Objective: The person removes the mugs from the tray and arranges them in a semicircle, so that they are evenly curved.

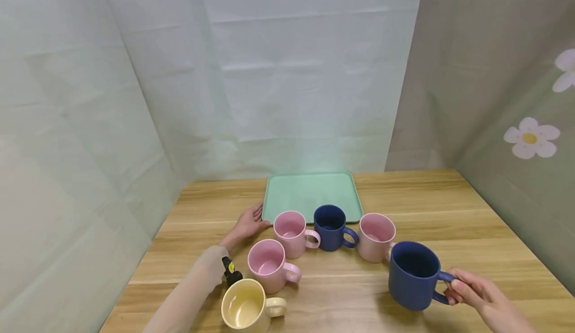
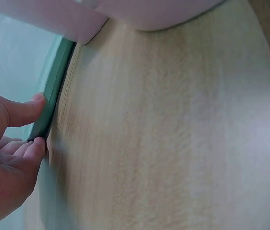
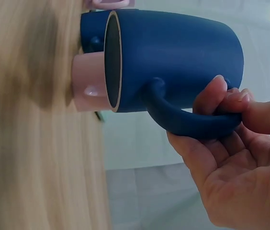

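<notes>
My right hand (image 1: 476,293) grips the handle of a dark blue mug (image 1: 413,275). In the right wrist view the blue mug (image 3: 178,60) is clear of the wooden table, its base showing and fingers looped through the handle. My left hand (image 1: 248,224) is at the near left corner of a mint green tray (image 1: 310,193). The left wrist view shows its thumb (image 2: 27,110) against the rim of the tray (image 2: 53,81) and the other fingertips tucked at the corner, pinching it.
Along the tray's near edge stand a pink mug (image 1: 291,240), a second blue mug (image 1: 330,233) and another pink mug (image 1: 374,243). Nearer, beside my left forearm, are a third pink mug (image 1: 267,268) and a yellow mug (image 1: 246,308). Cloth walls (image 1: 296,73) enclose the table (image 1: 337,293).
</notes>
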`<control>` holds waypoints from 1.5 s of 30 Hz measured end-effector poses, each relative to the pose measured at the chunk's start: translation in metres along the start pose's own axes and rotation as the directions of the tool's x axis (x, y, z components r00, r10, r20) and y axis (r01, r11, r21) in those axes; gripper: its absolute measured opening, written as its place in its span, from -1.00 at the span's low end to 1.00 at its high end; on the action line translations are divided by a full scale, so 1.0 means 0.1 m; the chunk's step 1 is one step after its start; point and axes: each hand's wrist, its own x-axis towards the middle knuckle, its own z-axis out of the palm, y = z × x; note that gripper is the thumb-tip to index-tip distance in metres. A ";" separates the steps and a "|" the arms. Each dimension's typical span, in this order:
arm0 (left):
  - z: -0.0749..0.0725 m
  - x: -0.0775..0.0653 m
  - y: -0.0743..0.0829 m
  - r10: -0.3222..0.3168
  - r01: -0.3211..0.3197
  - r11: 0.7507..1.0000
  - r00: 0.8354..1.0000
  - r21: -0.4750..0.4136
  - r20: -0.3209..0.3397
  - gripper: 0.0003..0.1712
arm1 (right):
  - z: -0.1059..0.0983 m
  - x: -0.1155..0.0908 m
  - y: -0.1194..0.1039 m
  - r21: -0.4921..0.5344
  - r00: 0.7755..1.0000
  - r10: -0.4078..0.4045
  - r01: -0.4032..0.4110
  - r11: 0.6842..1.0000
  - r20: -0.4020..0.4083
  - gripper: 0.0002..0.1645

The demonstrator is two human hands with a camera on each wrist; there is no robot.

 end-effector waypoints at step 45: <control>-0.04 -0.12 0.06 -0.026 0.026 1.000 1.000 -0.008 0.010 -0.11 | 0.06 -0.17 0.37 0.272 0.920 0.375 -0.392 0.879 0.113 -0.68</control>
